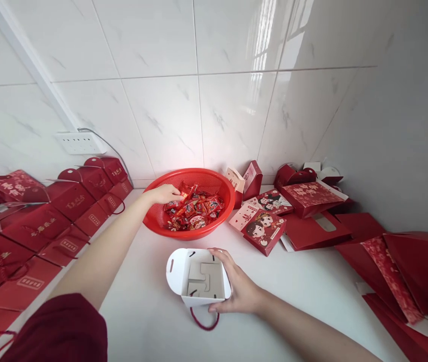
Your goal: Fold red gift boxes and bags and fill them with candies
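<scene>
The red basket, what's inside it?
Small shiny red wrapped packets lie in a pile inside the red plastic basket. Your left hand hides a bit of the inside, and the top packets cover whatever is underneath, so I can't tell what's at the bottom.

The basket point(189, 234) at centre was glossy perforated plastic, its packets point(198, 207) shiny film. The box point(205, 277) below was smooth paperboard with a cord handle point(205, 326). Glazed tiles point(161, 115) shone above; the sleeve point(61, 329), lower left, was matt cloth.
</scene>
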`<state>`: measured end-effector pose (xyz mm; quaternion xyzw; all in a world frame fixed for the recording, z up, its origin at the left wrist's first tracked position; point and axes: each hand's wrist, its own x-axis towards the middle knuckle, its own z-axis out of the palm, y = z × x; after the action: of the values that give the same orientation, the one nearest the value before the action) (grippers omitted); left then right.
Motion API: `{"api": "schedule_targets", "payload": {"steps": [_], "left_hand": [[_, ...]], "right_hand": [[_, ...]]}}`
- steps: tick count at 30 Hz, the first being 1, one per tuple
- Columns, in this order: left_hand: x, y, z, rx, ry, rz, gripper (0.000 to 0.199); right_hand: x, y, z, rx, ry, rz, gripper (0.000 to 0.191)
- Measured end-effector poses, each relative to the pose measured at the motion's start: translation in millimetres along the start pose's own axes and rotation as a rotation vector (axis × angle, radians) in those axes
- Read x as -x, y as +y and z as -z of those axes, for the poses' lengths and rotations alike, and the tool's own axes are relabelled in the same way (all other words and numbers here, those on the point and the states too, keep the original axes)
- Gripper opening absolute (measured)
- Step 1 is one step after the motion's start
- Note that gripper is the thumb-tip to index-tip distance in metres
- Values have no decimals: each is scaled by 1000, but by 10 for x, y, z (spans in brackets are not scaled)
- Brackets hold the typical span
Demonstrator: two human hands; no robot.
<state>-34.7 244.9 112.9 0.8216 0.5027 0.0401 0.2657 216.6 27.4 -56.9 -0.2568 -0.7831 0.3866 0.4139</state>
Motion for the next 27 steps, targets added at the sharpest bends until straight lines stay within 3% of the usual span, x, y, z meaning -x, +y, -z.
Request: {"api": "schedule_targets", "payload": {"steps": [5, 11, 14, 17, 20, 23, 27], "left_hand": [[500, 382, -205, 316, 211, -118, 44], [1059, 863, -407, 521, 300, -214, 41], [1202, 956, -437, 575, 275, -215, 37], [1266, 994, -466, 569, 223, -200, 35], [1303, 1043, -516, 554, 203, -196, 32], [1342, 1100, -585, 535, 161, -218, 29], [1372, 1108, -655, 415, 159, -224, 31]], "right_hand": [[-8, -2, 21, 25, -19, -1, 120], [81, -83, 239, 231, -69, 0, 128], [58, -275, 434, 301, 41, 67, 108], [-131, -611, 609, 359, 304, 103, 68], [-443, -987, 702, 321, 459, 21, 33], [-737, -1223, 700, 213, 423, -116, 33], [-901, -1228, 649, 34, 298, -130, 30]]}}
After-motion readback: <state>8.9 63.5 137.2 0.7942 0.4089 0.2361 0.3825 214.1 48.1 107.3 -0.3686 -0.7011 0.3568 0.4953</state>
